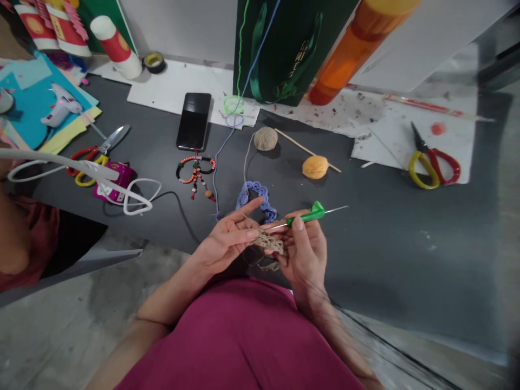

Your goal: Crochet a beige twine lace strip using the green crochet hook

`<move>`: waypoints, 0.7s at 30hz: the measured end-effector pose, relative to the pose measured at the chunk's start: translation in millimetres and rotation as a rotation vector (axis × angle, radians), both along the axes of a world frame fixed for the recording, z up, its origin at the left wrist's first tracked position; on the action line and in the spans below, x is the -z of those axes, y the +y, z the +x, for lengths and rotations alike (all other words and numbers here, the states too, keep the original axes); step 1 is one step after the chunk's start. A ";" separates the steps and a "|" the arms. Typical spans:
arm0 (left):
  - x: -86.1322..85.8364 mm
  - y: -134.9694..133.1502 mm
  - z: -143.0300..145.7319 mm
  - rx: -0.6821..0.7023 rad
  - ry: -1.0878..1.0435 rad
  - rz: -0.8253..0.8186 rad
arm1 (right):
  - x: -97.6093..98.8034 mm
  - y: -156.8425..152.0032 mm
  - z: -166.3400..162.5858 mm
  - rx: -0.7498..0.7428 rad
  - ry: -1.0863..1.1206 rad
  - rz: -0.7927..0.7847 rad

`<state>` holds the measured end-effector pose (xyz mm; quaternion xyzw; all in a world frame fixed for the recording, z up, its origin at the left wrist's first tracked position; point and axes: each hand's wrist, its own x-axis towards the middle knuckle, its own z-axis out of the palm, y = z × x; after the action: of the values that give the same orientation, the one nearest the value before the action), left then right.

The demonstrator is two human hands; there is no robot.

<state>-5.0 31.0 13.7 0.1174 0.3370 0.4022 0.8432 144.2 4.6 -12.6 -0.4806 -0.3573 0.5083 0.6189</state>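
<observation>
Head view: we're looking straight down on a tan crocheted piece (268,244), held between the two hands just above the person's magenta top (239,336).
Right hand (304,254): closed up, with thumb and fingers pinching the green handle of a crochet hook (306,215).
Left hand (225,241): fingers spread, index finger (244,208) lifted, the others reaching to the piece. We read that as a fingertip pinch, though part of the grip is hidden.
Hook line: the hook lies almost level across the view, its thin shaft running left into the piece at the left hand's fingertips, its far end poking out to the right.
Yarn: a pale strand (245,162) climbs away toward a beige yarn ball (265,138), though we can't follow it all the way into the stitches.
Just ahead: a blue crocheted strip (255,197) sits beyond the left hand's fingertips, and an orange yarn ball (314,167) rests on a wooden stick (309,151).
Further out: we've got a black smartphone (194,121), a beaded ornament (195,173), red-and-yellow scissors (433,168) and a hot glue gun (60,105).
Left edge: a co-worker's red sleeve (28,238).
</observation>
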 end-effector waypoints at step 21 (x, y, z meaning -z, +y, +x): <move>1.4 -1.6 3.7 -0.080 0.036 -0.020 | 3.5 -6.3 -1.4 0.219 -0.532 0.257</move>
<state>-1.3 29.5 12.3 0.1025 0.3605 0.4298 0.8215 142.9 -1.8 -16.1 -0.5501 -0.5141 0.2458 0.6104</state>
